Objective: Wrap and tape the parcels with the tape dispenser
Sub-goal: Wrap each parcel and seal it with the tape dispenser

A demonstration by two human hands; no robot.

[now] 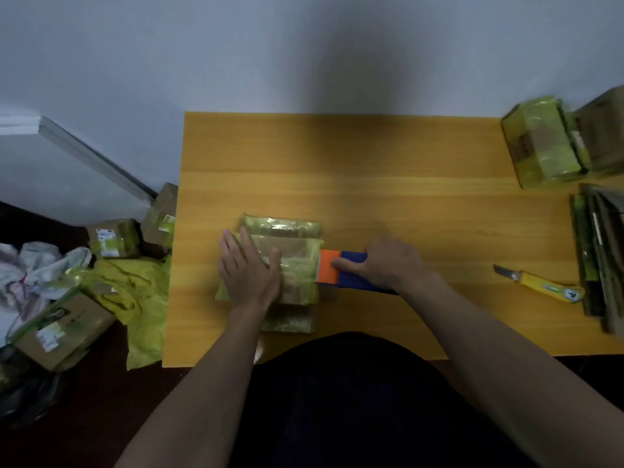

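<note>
head | parcel [290, 261] mid-table [405, 197] | your left hand [248, 268] presses it flat | right hand [388, 261] grips tape dispenser [337, 272] at its right edge | likely light, slick; pin the top

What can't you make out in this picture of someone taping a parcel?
Head view only:
- Tape roll: hidden by the right hand gripping the dispenser.
- Parcel top: partly covered by the flat left hand; its near end is behind the forearm.
- Labels on the floor boxes: too small and dim to read.
- Stack at right: cut off by the frame edge.
- Knife markings: blurred.
</note>
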